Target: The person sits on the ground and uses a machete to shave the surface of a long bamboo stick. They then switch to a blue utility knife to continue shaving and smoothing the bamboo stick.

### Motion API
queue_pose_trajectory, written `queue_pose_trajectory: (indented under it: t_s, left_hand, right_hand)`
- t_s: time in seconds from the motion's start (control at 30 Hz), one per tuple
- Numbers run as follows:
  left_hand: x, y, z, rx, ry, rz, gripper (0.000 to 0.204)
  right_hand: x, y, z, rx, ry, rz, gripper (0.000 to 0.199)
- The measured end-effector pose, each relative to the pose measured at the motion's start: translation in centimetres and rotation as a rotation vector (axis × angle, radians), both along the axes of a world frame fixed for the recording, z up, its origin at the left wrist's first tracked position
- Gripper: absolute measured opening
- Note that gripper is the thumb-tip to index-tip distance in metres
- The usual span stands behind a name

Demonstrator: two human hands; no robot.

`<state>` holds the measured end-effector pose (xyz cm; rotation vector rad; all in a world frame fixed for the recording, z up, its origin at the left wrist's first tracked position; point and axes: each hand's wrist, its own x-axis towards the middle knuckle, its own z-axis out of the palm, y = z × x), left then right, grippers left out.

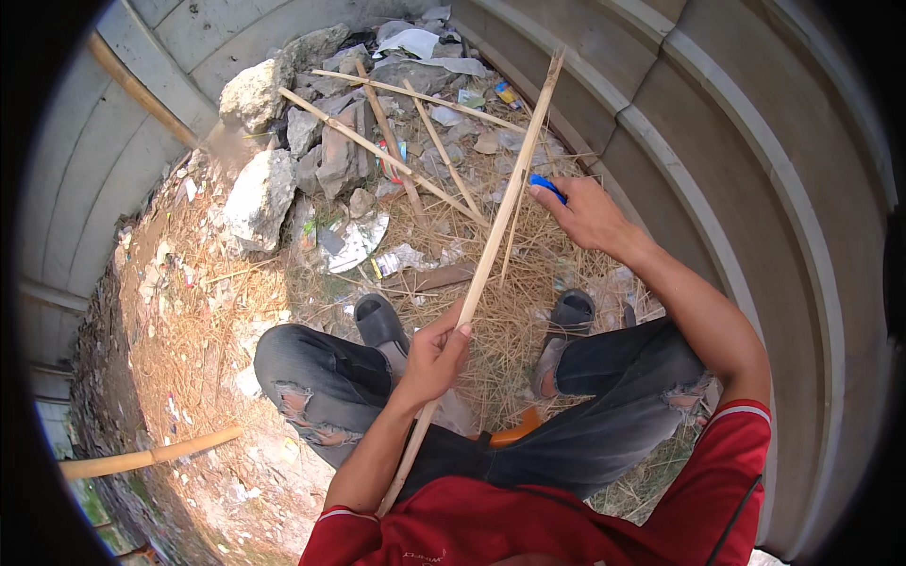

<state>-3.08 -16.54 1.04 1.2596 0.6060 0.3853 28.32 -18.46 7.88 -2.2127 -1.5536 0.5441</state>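
A long, pale split bamboo strip (500, 231) runs slantwise from my lap up toward the metal wall. My left hand (436, 357) is closed around its lower part, thumb lying along the top. My right hand (593, 217) grips a small blue-handled cutter (547, 188) close beside the strip's upper half; its blade cannot be made out. Between my legs lies an orange handle-like piece (517, 429), partly hidden by my thigh. Beyond the strip, several thinner bamboo sticks (387, 158) lie crossed over the straw and rubble.
Broken concrete chunks (260, 200) and grey stones are piled ahead. A ribbed metal wall (727, 179) curves close along my right side. Straw (528, 283) and litter cover the ground around my sandals (379, 319). At the left, a thick bamboo pole (156, 455) juts in.
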Motion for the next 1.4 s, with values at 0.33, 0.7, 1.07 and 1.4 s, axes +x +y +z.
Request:
queue_pose_trajectory:
  t_s: [0.33, 0.7, 1.07, 1.4]
  left_hand:
    - [1.2, 1.7, 0.2, 0.16, 0.017, 0.173, 0.049]
    - [0.9, -0.8, 0.0, -0.042, -0.017, -0.065, 0.046]
    - [1.0, 1.7, 0.5, -0.476, -0.177, 0.07, 0.045]
    - [-1.0, -0.1, -0.2, -0.513, -0.105, -0.037, 0.044]
  right_hand:
    - [-9.2, -1.7, -0.1, -0.078, -0.041, 0.373, 0.046]
    - [5.0, 0.9, -1.6, 0.131, -0.105, -0.235, 0.059]
    - [-9.8, -2.3, 1.0, -0.121, 0.14, 0.366, 0.047]
    - [3.8, 2.5, 0.6, -0.03, -0.046, -0.084, 0.066]
